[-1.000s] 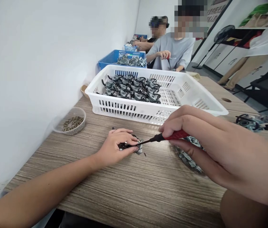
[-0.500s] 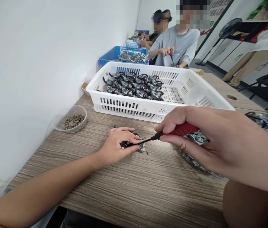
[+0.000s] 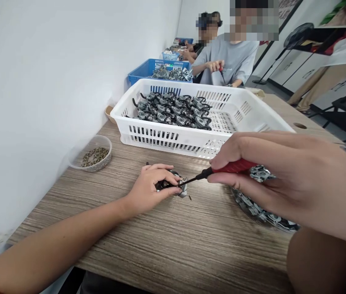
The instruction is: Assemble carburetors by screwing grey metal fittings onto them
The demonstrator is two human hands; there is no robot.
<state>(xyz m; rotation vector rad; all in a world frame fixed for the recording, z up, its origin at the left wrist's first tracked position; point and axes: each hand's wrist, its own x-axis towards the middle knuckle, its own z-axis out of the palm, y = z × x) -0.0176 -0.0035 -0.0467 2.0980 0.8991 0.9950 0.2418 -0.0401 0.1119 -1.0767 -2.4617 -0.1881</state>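
Note:
On the wood-grain table, my left hand (image 3: pixel 150 185) is closed around a small black-and-silver metal assembly (image 3: pixel 182 189), whose far side is partly hidden under the fingers. My right hand (image 3: pixel 283 179) grips a screwdriver by its red handle (image 3: pixel 235 166). The dark shaft slants down to the left, and its tip meets the assembly beside my left thumb and fingertips. A small loose screw (image 3: pixel 190 197) lies on the table just right of the assembly.
A clear tub of screws (image 3: pixel 103 161) stands at left by the wall. Behind my hands sits a white basket (image 3: pixel 148 138) holding several similar assemblies. Metal parts fill a round clear container (image 3: pixel 252 212) under my right hand. Farther back are a blue crate (image 3: pixel 140 73) and co-workers.
My right hand has shifted slightly and its fingers have changed position on the red handle. The screwdriver tip stays at the assembly, and my left hand keeps its hold.

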